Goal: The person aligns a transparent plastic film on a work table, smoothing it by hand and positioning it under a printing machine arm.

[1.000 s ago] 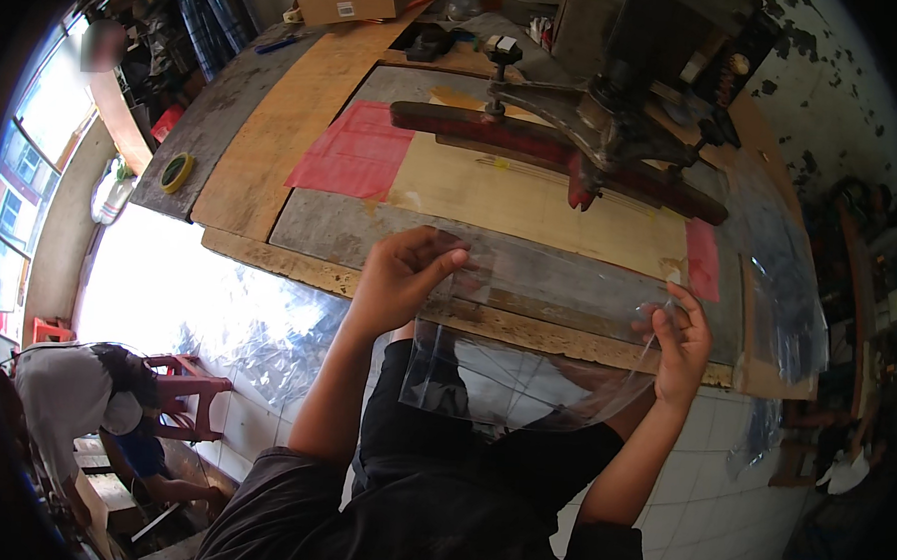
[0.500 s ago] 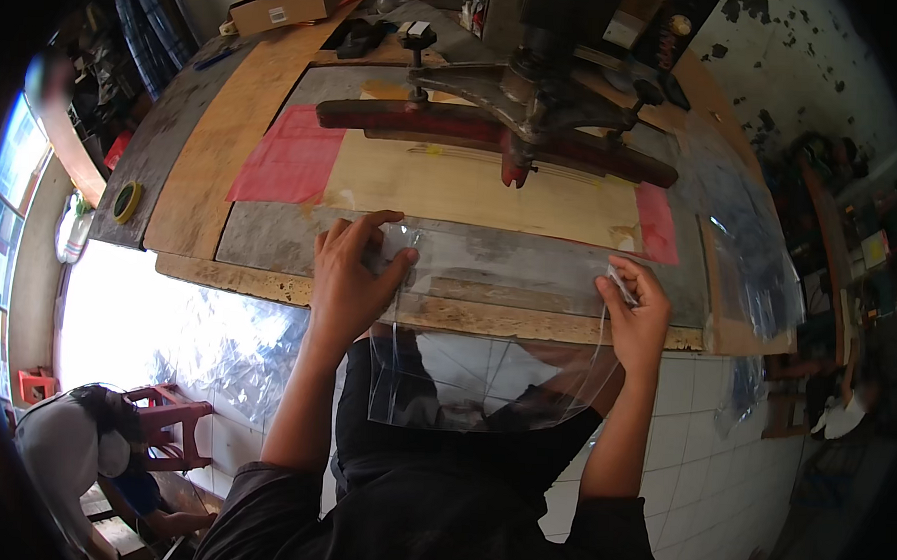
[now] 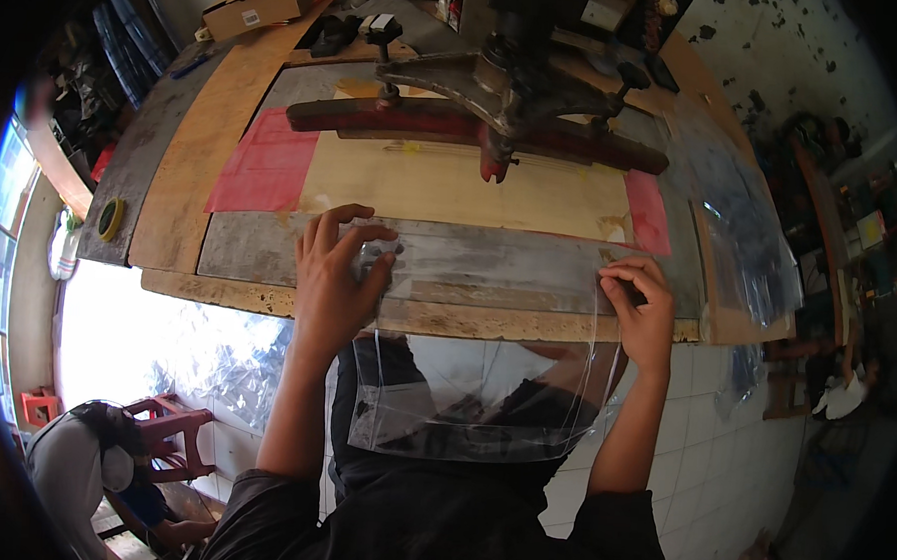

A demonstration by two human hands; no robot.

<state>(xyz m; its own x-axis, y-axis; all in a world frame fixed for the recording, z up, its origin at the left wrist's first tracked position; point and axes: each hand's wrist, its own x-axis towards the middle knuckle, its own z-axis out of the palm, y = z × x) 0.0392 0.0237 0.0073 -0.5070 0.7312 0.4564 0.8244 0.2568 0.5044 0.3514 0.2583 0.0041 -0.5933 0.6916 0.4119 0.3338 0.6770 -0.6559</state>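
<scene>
A clear plastic sheet (image 3: 473, 411) with long creases along its sides hangs over the table's front edge, in front of my lap. At its upper left corner my left hand (image 3: 337, 275) curls thumb and forefinger around the film, the other fingers raised. My right hand (image 3: 643, 304) pinches the upper right corner between thumb and fingertips. Just beyond both hands lies a cream panel (image 3: 452, 190) with pink ends, flat on the grey board (image 3: 260, 247). Above the panel stands a metal press head with a long dark red bar (image 3: 395, 121).
Loose clear plastic (image 3: 745, 253) lies at the table's right side. A tape roll (image 3: 111, 220) sits at the left edge, a cardboard box (image 3: 265, 7) at the far left. Another person (image 3: 70, 474) bends by a red stool (image 3: 177, 433) at lower left.
The plastic sheet's lower edge has come down and nearer to me. My left hand has shifted slightly left; my right hand still pinches the film. The whole view has shifted a little.
</scene>
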